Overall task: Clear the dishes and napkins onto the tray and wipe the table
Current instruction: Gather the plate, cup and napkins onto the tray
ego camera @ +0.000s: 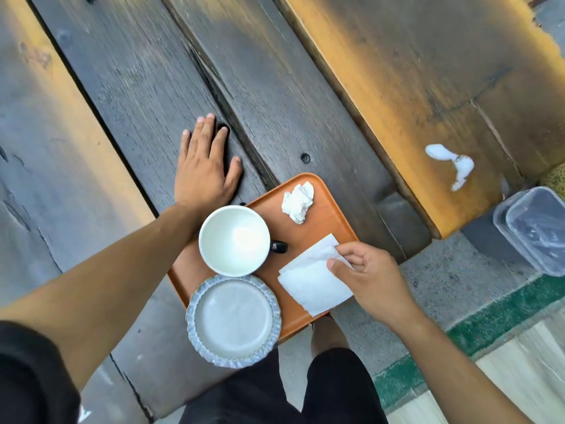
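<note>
An orange tray (324,221) lies at the near edge of the dark wooden table (146,75). On it stand a white cup (234,240) with a black handle and a grey scalloped plate (233,320), which overhangs the tray's near corner. A crumpled napkin (298,201) lies at the tray's far end. My right hand (367,276) pinches a flat white napkin (312,286) at the tray's right side. My left hand (204,166) rests flat on the table, fingers spread, just beyond the tray.
A white spill (452,163) marks the yellowish bench plank (412,87) to the right. A clear plastic container (535,228) sits at the right edge. My legs and a bare foot stand on the concrete below the tray.
</note>
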Demonstrator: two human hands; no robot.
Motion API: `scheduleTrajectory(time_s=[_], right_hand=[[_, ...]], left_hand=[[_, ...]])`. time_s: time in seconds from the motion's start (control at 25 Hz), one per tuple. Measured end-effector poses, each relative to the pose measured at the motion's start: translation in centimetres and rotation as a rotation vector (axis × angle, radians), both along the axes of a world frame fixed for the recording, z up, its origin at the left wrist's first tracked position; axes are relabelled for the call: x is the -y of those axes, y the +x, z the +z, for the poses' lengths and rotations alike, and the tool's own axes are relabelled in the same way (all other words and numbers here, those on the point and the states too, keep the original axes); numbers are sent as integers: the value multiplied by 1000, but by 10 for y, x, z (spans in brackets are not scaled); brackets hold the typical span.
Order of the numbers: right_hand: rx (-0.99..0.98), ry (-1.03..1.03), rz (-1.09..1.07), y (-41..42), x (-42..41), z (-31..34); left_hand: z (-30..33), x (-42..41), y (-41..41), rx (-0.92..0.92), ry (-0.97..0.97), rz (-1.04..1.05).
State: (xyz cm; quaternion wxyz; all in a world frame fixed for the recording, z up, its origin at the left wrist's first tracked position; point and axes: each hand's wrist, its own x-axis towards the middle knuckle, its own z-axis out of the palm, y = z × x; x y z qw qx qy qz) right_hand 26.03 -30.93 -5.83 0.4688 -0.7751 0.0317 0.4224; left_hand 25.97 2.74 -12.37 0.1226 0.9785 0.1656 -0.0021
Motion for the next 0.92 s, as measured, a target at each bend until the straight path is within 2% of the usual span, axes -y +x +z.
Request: scheduleTrajectory(time_s=[0.36,0.64,0.92], right_hand=[[233,-126,109,-1,1,14],[504,-261,63,-8,4,24],[582,-376,207,-20,-2,4]], left_hand=[[1,1,-1,42,7,15],[2,2,-1,45,6,24],[2,-1,-7,5,-31,-3]])
